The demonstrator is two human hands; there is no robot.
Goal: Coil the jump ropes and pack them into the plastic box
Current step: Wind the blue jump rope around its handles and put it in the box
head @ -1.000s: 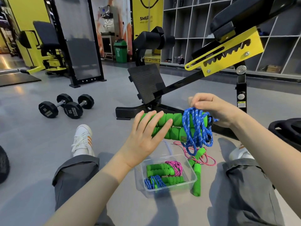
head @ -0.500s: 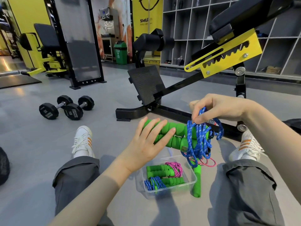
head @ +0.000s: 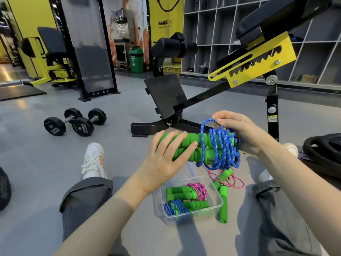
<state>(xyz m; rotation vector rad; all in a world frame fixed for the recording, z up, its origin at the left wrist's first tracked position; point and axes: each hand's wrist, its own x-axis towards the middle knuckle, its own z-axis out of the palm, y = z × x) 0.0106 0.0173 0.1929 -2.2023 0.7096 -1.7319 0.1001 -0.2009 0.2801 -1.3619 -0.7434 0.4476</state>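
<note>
Moved since a moment ago: right hand (head: 238, 132), now drawing one loop of the blue rope (head: 221, 148) up and out above the bundle; left hand (head: 164, 161) almost where it was.

Still at the coiling step. Steadying the two green handles (head: 201, 143) side by side in the air with the left fingers (head: 174, 139), straight and laid over them. Pinching the raised loop with curled right fingers, other turns already wound around the handle ends.

Next, by judgement: to wind or tuck this last loop tight, then to lower the bundle into the plastic box (head: 218, 198) on the floor between the legs, beside the coiled ropes (head: 184, 198) already inside. Left for later: pink rope (head: 239, 184), loose on the floor just behind the box.

Hidden: left thumb, right palm, free end of the blue rope, handle ends under the turns.
</note>
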